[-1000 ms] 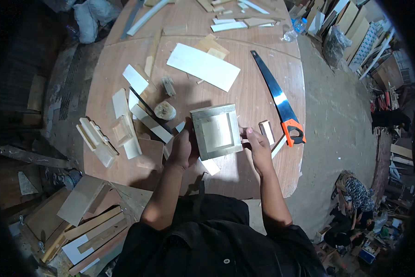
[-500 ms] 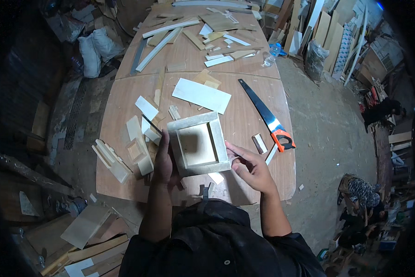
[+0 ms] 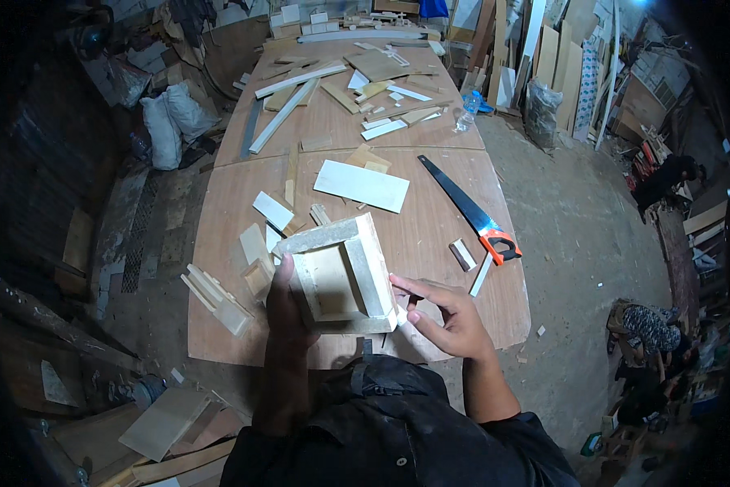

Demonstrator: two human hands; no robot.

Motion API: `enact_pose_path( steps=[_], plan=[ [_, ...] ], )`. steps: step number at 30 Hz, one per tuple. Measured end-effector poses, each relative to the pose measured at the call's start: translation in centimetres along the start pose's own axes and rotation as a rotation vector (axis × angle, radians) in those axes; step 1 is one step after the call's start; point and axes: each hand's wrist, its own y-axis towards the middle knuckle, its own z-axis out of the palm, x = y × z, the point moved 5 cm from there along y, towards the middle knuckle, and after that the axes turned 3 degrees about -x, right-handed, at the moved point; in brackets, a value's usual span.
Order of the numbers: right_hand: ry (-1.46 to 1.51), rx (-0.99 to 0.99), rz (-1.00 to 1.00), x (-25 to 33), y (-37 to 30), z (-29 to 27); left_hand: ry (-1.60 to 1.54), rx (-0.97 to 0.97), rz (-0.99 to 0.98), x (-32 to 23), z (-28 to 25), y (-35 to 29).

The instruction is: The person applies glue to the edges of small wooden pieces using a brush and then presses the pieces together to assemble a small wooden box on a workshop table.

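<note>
A small square wooden box (image 3: 370, 272) with a thick frame and a recessed panel is held tilted above the table. My left hand (image 3: 286, 304) grips its left side, thumb up along the edge and the other fingers hidden behind it. At the box's right side, my right hand (image 3: 456, 319) has its index fingertip against the outer wall. Its thumb and other fingers are curled together by a small pale piece that I cannot make out. A handsaw (image 3: 470, 207) with an orange and black handle lies to the right, beyond my right hand.
On the wooden table (image 3: 243, 174) lie a white board (image 3: 361, 186), a small wood block (image 3: 462, 255) and several offcuts. Longer strips and a plastic bottle (image 3: 467, 112) are at the far end. White sacks (image 3: 166, 122) stand at left; people (image 3: 645, 329) are low at right.
The box has turned and tilted, showing more of its right outer wall, and sits slightly lower. Both hands moved with it. The dark thin stick by my left hand no longer shows.
</note>
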Motion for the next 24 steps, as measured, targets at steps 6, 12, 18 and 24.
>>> enact_pose_path(
  steps=[6, 12, 18, 24],
  plan=[
    [-0.092, -0.206, -0.002, 3.1, 0.9, 1.4, 0.115, -0.091, 0.342, -1.4, -1.3, -2.5],
    [-0.632, -0.393, -0.190, 7.3, 3.4, 3.7, -0.063, -0.112, 0.421, -0.4, -1.7, -4.9],
    [-0.602, -0.514, -0.233, 8.3, 3.7, 5.2, -0.142, -0.017, 0.408, 0.6, -1.4, -5.8],
    [-0.603, -0.568, -0.344, 9.5, 3.0, 6.1, -0.292, 0.080, 0.387, 1.6, -2.3, -6.1]
  ],
)
